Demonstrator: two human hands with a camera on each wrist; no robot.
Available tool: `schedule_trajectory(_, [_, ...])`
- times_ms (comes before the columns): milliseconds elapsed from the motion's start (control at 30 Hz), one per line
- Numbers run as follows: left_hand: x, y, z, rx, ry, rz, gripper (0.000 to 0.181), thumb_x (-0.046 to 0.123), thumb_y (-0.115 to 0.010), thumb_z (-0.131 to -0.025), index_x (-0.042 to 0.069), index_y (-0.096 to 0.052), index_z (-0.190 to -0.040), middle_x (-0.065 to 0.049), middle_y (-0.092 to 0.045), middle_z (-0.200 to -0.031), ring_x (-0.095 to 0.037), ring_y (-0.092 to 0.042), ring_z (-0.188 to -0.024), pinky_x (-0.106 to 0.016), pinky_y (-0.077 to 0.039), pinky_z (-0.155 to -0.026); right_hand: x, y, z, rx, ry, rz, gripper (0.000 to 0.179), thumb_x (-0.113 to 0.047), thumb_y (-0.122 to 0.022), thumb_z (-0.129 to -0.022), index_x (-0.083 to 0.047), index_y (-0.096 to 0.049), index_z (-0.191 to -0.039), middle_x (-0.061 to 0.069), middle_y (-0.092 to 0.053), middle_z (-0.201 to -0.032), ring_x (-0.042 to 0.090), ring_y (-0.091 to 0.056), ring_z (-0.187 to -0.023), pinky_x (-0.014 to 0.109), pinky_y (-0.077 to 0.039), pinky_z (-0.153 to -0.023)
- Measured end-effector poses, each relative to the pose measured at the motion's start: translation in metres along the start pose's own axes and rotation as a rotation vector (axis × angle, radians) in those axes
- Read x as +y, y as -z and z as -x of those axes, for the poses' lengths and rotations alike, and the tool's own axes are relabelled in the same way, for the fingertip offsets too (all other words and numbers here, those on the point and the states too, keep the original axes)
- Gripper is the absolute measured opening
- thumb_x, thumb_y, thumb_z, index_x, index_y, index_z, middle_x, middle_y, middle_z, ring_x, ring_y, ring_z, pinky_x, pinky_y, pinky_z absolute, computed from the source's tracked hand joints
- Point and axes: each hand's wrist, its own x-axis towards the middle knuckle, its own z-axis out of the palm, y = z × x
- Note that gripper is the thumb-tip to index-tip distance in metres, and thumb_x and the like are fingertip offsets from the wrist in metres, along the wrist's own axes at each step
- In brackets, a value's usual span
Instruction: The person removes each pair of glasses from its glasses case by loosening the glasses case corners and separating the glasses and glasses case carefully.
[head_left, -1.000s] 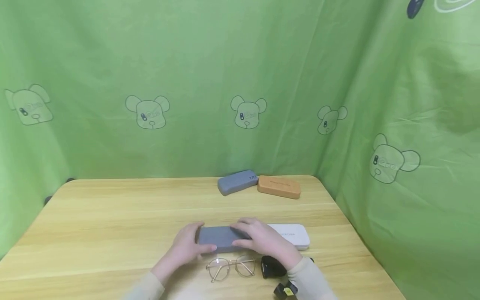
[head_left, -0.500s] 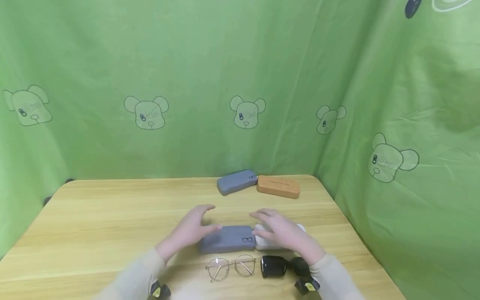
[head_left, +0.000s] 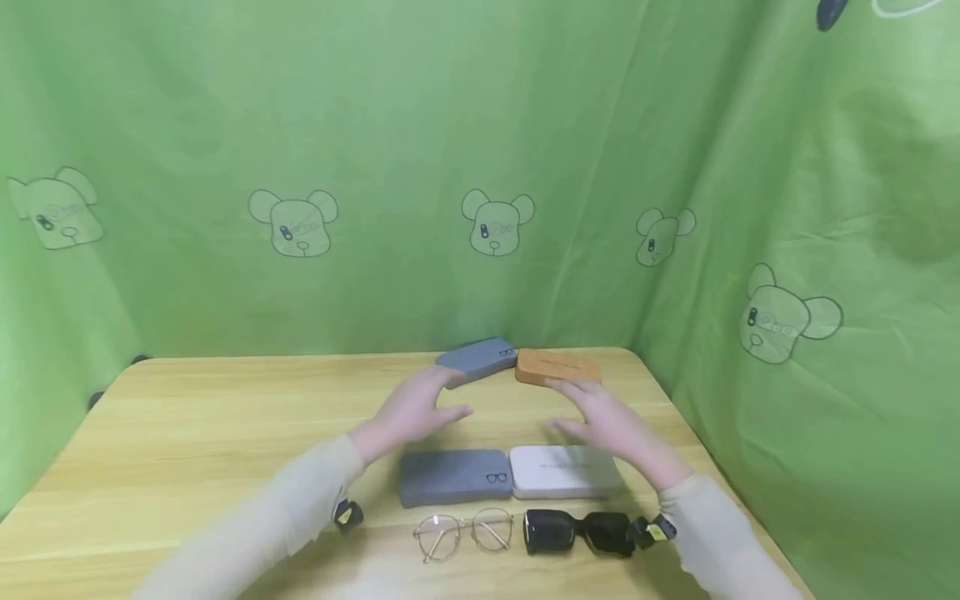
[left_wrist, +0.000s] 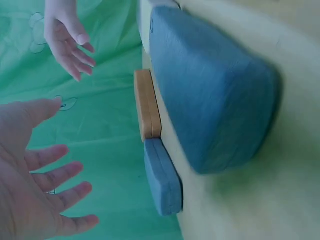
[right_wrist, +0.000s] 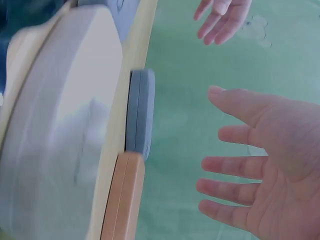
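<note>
My left hand (head_left: 414,408), fingers spread and holding nothing, is raised over the table just short of the far blue-grey glasses case (head_left: 476,360). Likewise bare, my right hand (head_left: 606,421) hovers in front of the orange glasses case (head_left: 551,367), its fingertips overlapping that case's near edge in the head view. Nearer me, a second blue-grey glasses case (head_left: 453,477) with a small glasses print lies end to end with a white glasses case (head_left: 562,472). Wire-framed eyeglasses (head_left: 463,534) and black sunglasses (head_left: 577,532) lie in front of this pair. All the cases are closed.
The wood-grain table (head_left: 225,417) is bounded behind and at the sides by a green curtain (head_left: 390,108) with bear-head prints. Small black wrist devices, one of them the left wrist device (head_left: 348,515), hang below both sleeves.
Both hands have let go of the near blue-grey case, lifted off and moved forward and apart toward the far cases. The near case, white case and sunglasses are now uncovered.
</note>
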Motion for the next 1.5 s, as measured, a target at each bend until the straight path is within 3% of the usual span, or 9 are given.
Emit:
schedule_trajectory(300, [0.007, 0.001, -0.041, -0.070, -0.122, -0.194, 0.067, 0.052, -0.063, -0.088, 0.012, -0.050, -0.140, -0.009, -0.054, -0.143, -0.031, -0.049, -0.133, -0.051, -0.037, -0.114, 0.036, 0.014, -0.014, -0.042, -0.109, 0.026, 0.077, -0.043, -0.067, -0.088, -0.003, -0.037, -0.147, 0.032, -0.042, -0.144, 0.051, -0.046, -0.128, 0.063, -0.039, -0.108])
schedule_trajectory(600, [0.007, -0.017, -0.082, -0.167, -0.199, -0.387, 0.075, 0.067, -0.050, -0.089, 0.019, -0.044, -0.145, -0.003, -0.049, -0.149, -0.028, -0.043, -0.138, -0.054, -0.033, -0.117, 0.071, 0.016, -0.034, -0.055, -0.098, 0.150, 0.085, -0.044, -0.071, -0.084, -0.002, -0.035, -0.148, 0.032, -0.042, -0.145, 0.051, -0.042, -0.131, 0.065, -0.032, -0.112])
schedule_trajectory(933, [0.004, -0.039, -0.119, -0.141, -0.220, -0.459, 0.078, 0.073, -0.045, -0.088, 0.021, -0.041, -0.146, -0.003, -0.047, -0.149, -0.026, -0.039, -0.141, -0.055, -0.029, -0.118, 0.105, 0.005, -0.054, -0.161, -0.174, 0.130, 0.090, -0.040, -0.073, -0.083, 0.002, -0.029, -0.150, 0.036, -0.033, -0.148, 0.055, -0.033, -0.135, 0.067, -0.029, -0.112])
schedule_trajectory(1200, [0.010, -0.055, -0.136, -0.175, -0.206, -0.489, 0.082, 0.075, -0.042, -0.087, 0.021, -0.037, -0.149, -0.002, -0.042, -0.153, -0.026, -0.030, -0.146, -0.058, -0.021, -0.121, 0.124, -0.013, -0.066, -0.202, -0.220, 0.176, 0.093, -0.042, -0.074, -0.081, 0.001, -0.029, -0.150, 0.034, -0.037, -0.147, 0.053, -0.038, -0.133, 0.064, -0.032, -0.112])
schedule_trajectory(1500, [0.008, -0.067, -0.144, -0.196, -0.209, -0.556, 0.083, 0.076, -0.044, -0.086, 0.023, -0.038, -0.149, -0.002, -0.039, -0.155, -0.026, -0.025, -0.149, -0.057, -0.019, -0.122, 0.127, -0.020, -0.071, -0.284, -0.345, 0.095, 0.091, -0.032, -0.074, -0.084, 0.001, -0.023, -0.152, 0.034, -0.027, -0.153, 0.052, -0.029, -0.139, 0.062, -0.027, -0.116])
